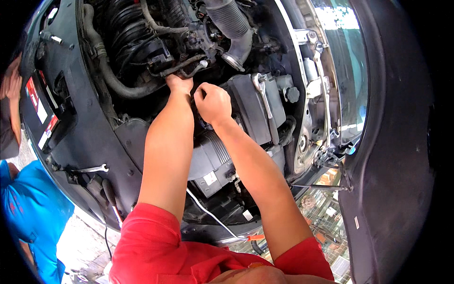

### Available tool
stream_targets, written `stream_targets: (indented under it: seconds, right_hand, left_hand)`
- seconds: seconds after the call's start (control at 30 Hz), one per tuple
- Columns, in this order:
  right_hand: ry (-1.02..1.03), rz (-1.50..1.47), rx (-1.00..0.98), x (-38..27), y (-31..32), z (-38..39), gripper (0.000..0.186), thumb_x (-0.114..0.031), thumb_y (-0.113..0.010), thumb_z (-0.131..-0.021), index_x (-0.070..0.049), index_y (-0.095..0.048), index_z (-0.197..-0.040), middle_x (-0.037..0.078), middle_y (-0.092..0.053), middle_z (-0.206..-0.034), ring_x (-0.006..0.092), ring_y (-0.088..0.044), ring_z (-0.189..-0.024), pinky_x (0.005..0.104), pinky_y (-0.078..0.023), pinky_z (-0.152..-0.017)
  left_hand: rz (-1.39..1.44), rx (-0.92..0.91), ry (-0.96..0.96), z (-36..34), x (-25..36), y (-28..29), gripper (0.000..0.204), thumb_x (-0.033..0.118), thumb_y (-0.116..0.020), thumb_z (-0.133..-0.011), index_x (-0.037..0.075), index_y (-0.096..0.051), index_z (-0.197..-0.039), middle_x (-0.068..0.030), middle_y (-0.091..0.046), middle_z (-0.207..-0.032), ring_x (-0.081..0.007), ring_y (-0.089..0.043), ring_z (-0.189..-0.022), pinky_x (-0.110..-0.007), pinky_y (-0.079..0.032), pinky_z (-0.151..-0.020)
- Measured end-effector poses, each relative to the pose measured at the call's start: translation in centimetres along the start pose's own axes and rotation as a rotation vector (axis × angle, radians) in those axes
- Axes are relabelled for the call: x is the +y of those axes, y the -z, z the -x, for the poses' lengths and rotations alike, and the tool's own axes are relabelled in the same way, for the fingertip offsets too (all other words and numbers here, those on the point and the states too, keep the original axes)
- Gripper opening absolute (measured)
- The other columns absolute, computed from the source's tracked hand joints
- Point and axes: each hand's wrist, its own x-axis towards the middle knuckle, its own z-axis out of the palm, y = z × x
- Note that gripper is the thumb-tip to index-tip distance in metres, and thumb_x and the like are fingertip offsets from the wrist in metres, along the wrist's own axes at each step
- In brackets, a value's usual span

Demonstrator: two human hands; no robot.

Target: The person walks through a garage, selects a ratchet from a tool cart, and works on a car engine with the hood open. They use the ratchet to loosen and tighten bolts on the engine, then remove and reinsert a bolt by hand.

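Both my arms reach forward into a car's engine bay. My left hand point(179, 84) is deep among the hoses beside the engine point(137, 33), under a thin dark hose point(184, 64); its fingers are hidden. Just right of it, my right hand point(213, 103) is closed with curled fingers, and whatever it may hold does not show. It sits by the left edge of a black plastic box point(243, 97). On top of this box lies a combination wrench point(263, 94). A thick black hose point(111, 75) bends around to the left of my left hand.
A ribbed air intake hose point(229, 21) hangs above my hands. Another wrench point(92, 169) lies on the front panel point(90, 128). An orange-handled long tool point(255, 237) rests near my right arm. The raised hood point(392, 142) stands right. A person in blue point(33, 213) is at left.
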Motion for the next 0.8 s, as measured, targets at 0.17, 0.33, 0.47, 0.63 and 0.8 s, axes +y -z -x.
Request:
stream_targets:
  seconds: [0.17,0.33,0.47,0.63,0.8]
  right_hand:
    - [0.005,0.003,-0.017,0.1,-0.3,0.0,0.019,-0.021,-0.060,-0.085,-0.005,-0.069,-0.082,0.018,-0.069,-0.086,0.0395,-0.065,-0.083,0.0474,-0.052,-0.075]
    - [0.006,0.025,-0.016,0.2,-0.4,0.0,0.019,-0.023,-0.060,-0.085,-0.006,-0.070,-0.084,0.018,-0.069,-0.085,0.0412,-0.065,-0.082,0.0481,-0.052,-0.074]
    - [0.002,0.066,-0.044,-0.6,-0.5,0.1,0.021,-0.024,-0.059,-0.085,-0.006,-0.071,-0.084,0.020,-0.069,-0.083,0.0420,-0.065,-0.081,0.0477,-0.052,-0.073]
    - [0.039,0.045,0.015,0.2,-0.6,0.4,0.021,-0.024,-0.059,-0.083,-0.006,-0.069,-0.079,0.020,-0.069,-0.081,0.0423,-0.065,-0.078,0.0498,-0.053,-0.073]
    - [0.013,0.051,-0.020,-0.2,-0.7,0.3,0.022,-0.025,-0.059,-0.084,-0.006,-0.069,-0.080,0.020,-0.068,-0.082,0.0425,-0.064,-0.080,0.0498,-0.052,-0.073]
  left_hand:
    - [-0.015,0.031,-0.037,0.1,0.4,0.2,0.033,0.032,-0.045,-0.101,0.007,-0.060,-0.117,-0.0105,-0.064,-0.118,-0.0315,-0.060,-0.107,-0.052,-0.045,-0.102]
    - [0.038,-0.104,-0.001,0.1,0.1,0.1,0.033,0.030,-0.045,-0.101,0.008,-0.059,-0.121,-0.0129,-0.061,-0.126,-0.0342,-0.057,-0.113,-0.055,-0.046,-0.101]
    - [0.026,-0.008,-0.019,-3.1,0.9,2.1,0.037,0.027,-0.036,-0.103,0.007,-0.057,-0.126,-0.0139,-0.059,-0.129,-0.0355,-0.056,-0.116,-0.058,-0.045,-0.102]
    - [0.025,-0.041,-0.035,-2.1,-0.6,1.5,0.040,0.032,-0.034,-0.103,0.010,-0.058,-0.126,-0.0109,-0.060,-0.131,-0.0320,-0.059,-0.115,-0.055,-0.049,-0.097]
    - [0.066,-0.056,-0.040,-2.7,-0.6,1.8,0.033,0.029,-0.041,-0.102,0.010,-0.062,-0.118,-0.0069,-0.063,-0.126,-0.0269,-0.061,-0.109,-0.048,-0.051,-0.095]
